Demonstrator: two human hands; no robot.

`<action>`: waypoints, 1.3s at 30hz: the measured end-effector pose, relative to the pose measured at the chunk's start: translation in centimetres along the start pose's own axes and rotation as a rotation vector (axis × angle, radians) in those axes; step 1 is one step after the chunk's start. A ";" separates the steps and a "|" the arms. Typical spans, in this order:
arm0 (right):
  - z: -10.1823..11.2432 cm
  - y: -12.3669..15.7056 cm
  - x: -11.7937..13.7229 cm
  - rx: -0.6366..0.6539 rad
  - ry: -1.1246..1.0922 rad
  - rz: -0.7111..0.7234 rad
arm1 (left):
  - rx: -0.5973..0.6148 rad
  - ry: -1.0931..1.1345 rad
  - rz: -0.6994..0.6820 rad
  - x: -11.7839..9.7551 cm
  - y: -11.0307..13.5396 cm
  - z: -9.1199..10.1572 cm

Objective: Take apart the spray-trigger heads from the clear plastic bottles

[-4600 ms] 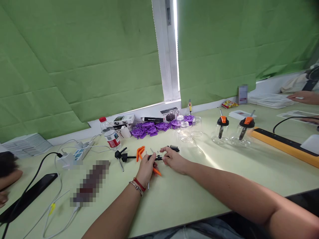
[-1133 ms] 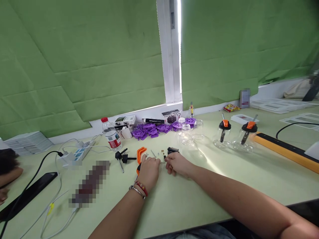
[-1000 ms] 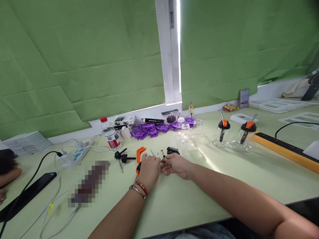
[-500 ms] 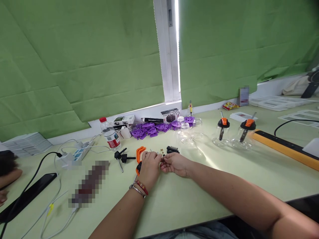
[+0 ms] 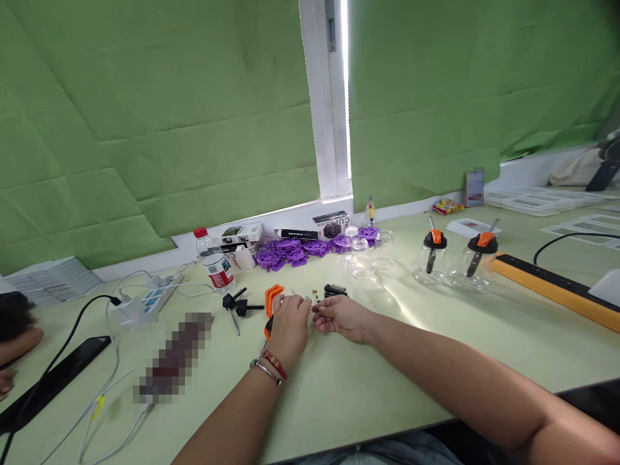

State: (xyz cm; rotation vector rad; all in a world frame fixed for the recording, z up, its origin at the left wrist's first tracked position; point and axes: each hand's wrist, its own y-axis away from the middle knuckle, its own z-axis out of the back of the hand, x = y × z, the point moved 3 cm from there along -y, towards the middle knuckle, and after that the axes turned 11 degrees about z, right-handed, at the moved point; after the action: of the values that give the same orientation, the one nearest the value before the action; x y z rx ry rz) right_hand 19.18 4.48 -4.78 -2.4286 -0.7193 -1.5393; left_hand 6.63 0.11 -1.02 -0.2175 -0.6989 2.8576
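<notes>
My left hand (image 5: 289, 326) is closed, its fingers curled at the middle of the table; what they hold, if anything, is hidden. An orange and black part with a metal rod (image 5: 267, 329) shows partly beside that hand. Just right of it, my right hand (image 5: 343, 318) has thumb and fingertips pinched together on something too small to name. Beyond the fingertips lie small brass-coloured pieces (image 5: 314, 294) and a black rack of driver bits (image 5: 335, 290). Orange V-shaped parts (image 5: 274, 299) and black caps with rods (image 5: 236, 305) rest left of my left hand.
Purple plastic parts (image 5: 290, 248) and clear jars (image 5: 360, 258) stand toward the wall, with a water bottle (image 5: 216, 265) to their left. Right are two jars with black and orange tops (image 5: 434, 248) and an orange power strip (image 5: 557, 290). Cables and a black slab (image 5: 58, 381) lie left.
My hands have drawn slightly apart, leaving a small gap between their fingertips. The left hand has shifted a little to the left; the things on the table stay put.
</notes>
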 end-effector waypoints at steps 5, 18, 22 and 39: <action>-0.1 0.1 0.3 -0.029 0.028 0.010 | 0.004 -0.029 0.023 0.1 0.0 0.2; 1.6 -0.5 1.3 0.041 0.528 0.275 | 0.021 -0.049 0.018 0.0 0.0 -0.1; 1.6 -0.4 2.9 0.152 0.894 0.379 | 0.016 -0.036 -0.015 -0.5 0.1 0.1; 8.6 -1.6 7.3 -0.346 1.457 0.191 | -0.134 0.085 0.021 0.4 -0.1 0.2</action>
State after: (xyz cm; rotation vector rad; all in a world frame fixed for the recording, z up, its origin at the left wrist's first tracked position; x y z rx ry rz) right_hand 27.84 11.46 -2.35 -0.8290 0.1002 -2.7338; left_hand 6.24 0.16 -0.83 -0.3657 -0.8769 2.8035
